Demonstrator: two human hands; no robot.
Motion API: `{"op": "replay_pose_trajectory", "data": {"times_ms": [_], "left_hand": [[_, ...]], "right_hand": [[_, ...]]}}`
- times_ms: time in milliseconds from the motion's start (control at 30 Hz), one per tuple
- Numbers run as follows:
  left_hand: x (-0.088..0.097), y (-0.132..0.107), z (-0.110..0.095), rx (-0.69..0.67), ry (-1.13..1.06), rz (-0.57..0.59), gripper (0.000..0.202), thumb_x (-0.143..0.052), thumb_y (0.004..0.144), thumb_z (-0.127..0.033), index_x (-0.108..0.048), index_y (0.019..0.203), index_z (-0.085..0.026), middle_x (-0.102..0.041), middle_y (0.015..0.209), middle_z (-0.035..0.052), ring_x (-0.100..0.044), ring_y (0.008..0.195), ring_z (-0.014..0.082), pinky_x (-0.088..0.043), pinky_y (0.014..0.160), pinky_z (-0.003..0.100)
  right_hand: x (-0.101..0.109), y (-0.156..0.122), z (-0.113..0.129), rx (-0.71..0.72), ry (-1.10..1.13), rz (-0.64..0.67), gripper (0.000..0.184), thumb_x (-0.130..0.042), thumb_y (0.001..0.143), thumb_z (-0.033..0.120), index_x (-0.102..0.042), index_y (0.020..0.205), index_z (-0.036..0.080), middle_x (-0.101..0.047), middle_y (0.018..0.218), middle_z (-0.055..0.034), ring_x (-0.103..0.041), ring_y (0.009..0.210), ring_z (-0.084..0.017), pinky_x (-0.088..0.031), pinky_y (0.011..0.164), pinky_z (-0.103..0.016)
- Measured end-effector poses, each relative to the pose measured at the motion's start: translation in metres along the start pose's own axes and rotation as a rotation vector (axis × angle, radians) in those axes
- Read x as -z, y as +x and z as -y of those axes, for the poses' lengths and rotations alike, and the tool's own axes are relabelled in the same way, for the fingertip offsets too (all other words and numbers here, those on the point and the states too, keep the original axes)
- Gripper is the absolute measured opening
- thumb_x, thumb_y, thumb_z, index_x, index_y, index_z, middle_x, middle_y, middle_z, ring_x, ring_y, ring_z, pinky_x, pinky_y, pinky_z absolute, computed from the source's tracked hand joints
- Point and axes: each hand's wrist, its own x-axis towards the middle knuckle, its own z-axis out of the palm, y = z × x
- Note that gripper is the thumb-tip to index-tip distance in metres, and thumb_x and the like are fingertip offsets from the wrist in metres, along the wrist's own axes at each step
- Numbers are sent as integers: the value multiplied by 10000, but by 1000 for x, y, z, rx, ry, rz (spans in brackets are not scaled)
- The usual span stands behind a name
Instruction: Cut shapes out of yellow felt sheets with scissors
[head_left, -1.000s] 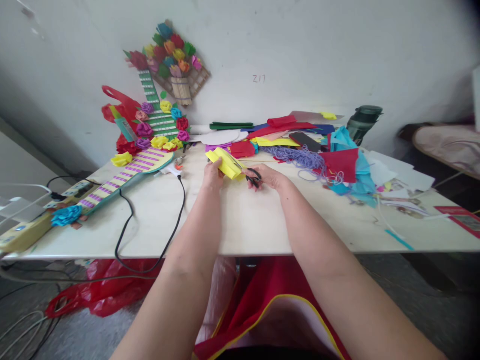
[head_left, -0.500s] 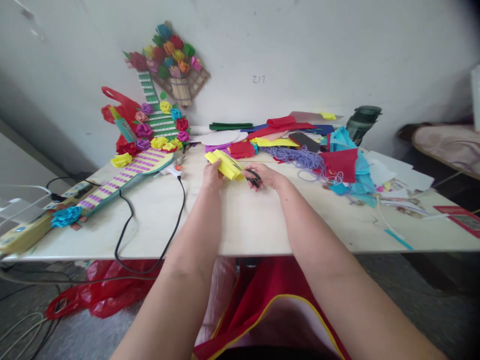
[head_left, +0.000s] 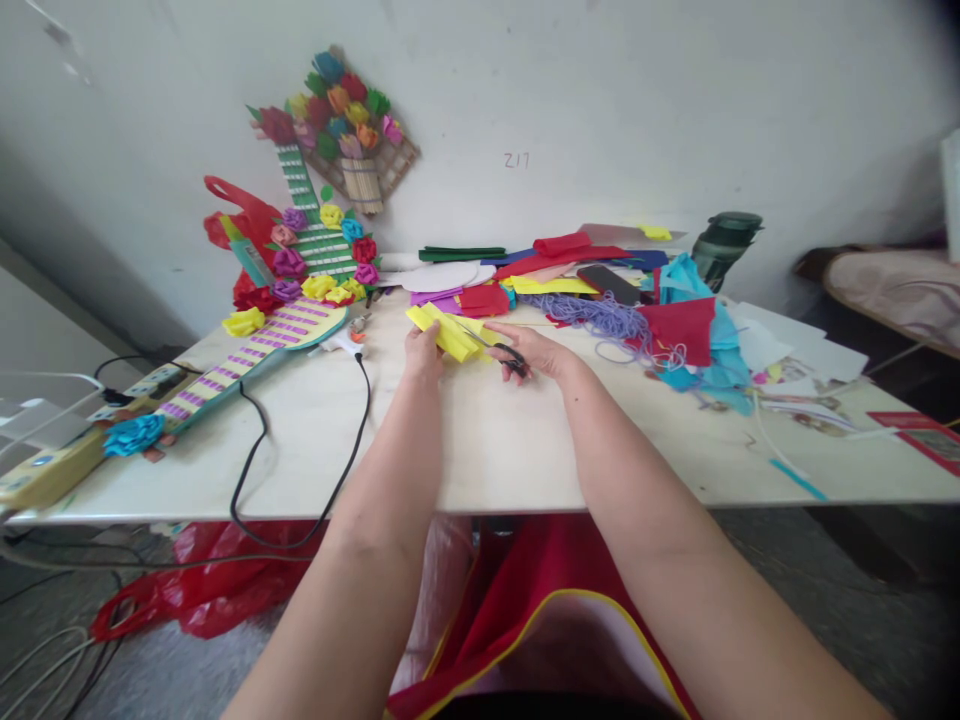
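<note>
Folded yellow paper [head_left: 452,338], left of the purple yarn tangle [head_left: 592,313], pinched in left hand [head_left: 424,352]. Right hand [head_left: 541,350], also left of yarn, grips black-handled scissors [head_left: 514,358], blades at paper. Dark green bottle [head_left: 724,248] stands behind yarn, rightward.

Lighting's soft and kinda flat, can't tell where it's coming from. The wall [head_left: 465,110] looks greyish with a small glare spot upper left, and the floor [head_left: 180,672] below the near edge of the surface [head_left: 510,450] goes dim. Whole shot's hazy; the scissors [head_left: 513,362] and yellow paper [head_left: 452,340] look mushy. Wide lens stretches the surface's far ends, dark vignetting top right.
</note>
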Motion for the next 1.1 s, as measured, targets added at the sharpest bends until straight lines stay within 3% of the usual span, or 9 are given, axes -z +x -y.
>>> {"op": "replay_pose_trajectory", "data": {"times_ms": [267, 500, 800, 867, 967, 1100], "left_hand": [[2, 4, 3, 0, 19, 20, 93, -570, 733, -94, -579, 806, -150, -657, 723, 38, -668, 762, 183, -542, 746, 314], [2, 7, 4, -3, 23, -18, 109, -596, 717, -85, -576, 797, -155, -653, 730, 36, -665, 717, 167, -547, 719, 302], [-1, 1, 3, 32, 30, 90, 100, -580, 726, -89, -595, 808, -143, -681, 767, 50, -678, 793, 192, -547, 798, 338], [-1, -1, 2, 42, 31, 117, 108, -587, 725, -101, -600, 824, -141, -689, 796, 61, -678, 840, 208, -546, 808, 347], [-2, -2, 2, 55, 22, 124, 144, -609, 718, -117, -601, 858, -146, -698, 839, 74, -674, 901, 223, -546, 817, 354], [-4, -5, 0, 68, -14, 116, 143, -604, 736, -109, -599, 871, -156, -699, 880, 78, -668, 934, 223, -545, 835, 353]], "right_hand": [[2, 2, -1, 3, 4, -89, 438, -673, 803, 318, -442, 1136, 153, -584, 454, 60, -487, 287, -87, -246, 258, -133], [1, -1, 4, 15, -73, -17, 721, -652, 828, 235, -271, 1440, 235, -612, 485, 80, -522, 308, -84, -310, 282, -126], [-1, 2, 1, -32, -56, 16, 521, -561, 895, 303, -423, 1387, 199, -610, 487, 46, -538, 330, -92, -328, 288, -143], [-1, 2, -1, -14, -19, 9, 445, -547, 897, 314, -481, 1311, 167, -612, 494, 39, -540, 334, -96, -328, 289, -148], [0, 3, -4, 20, 25, 32, 256, -529, 894, 345, -572, 1040, 139, -620, 519, 19, -536, 337, -92, -335, 299, -153], [0, 5, -6, 27, 84, 54, 271, -527, 885, 405, -510, 784, 154, -615, 533, 4, -536, 354, -85, -349, 320, -154]]}}
